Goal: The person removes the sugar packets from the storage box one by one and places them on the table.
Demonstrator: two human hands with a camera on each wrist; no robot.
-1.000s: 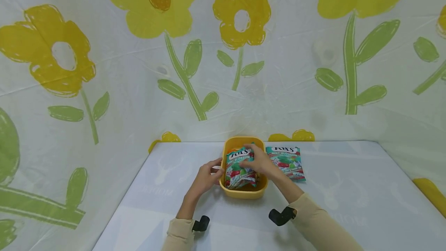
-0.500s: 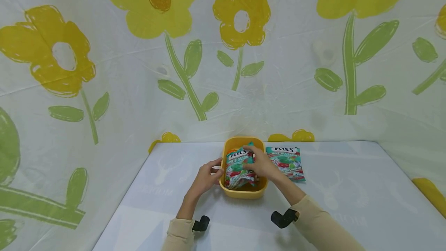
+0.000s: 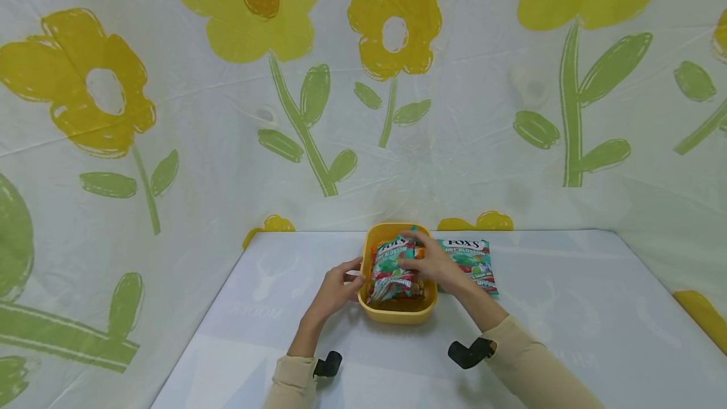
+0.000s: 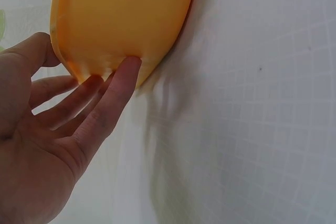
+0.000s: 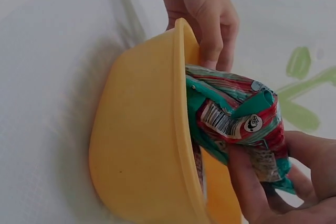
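A yellow plastic tub (image 3: 397,317) stands toward the table's back edge. My left hand (image 3: 335,286) holds it at the left side; in the left wrist view several fingers (image 4: 113,100) press the outer wall, with the thumb at the rim. With thumb and fingers my right hand (image 3: 436,265) pinches a teal and red bag of Fox's Mint Blossom candy (image 5: 236,114) by its right side. That bag tilts in the mouth of the tub, partly above the rim. Orange packaging (image 3: 420,251) shows beneath it, mostly hidden.
Right of the tub, a second Fox's candy bag (image 3: 477,264) lies flat on the white table (image 3: 545,346), partly covered by my right hand. Behind the table hangs a white sheet (image 3: 466,163) printed with yellow flowers. Each wrist wears a black camera mount (image 3: 471,353).
My right hand has shifted slightly right, and the pinched candy bag has tilted and shifted, exposing more orange packaging beneath. The left hand and tub have stayed in place.
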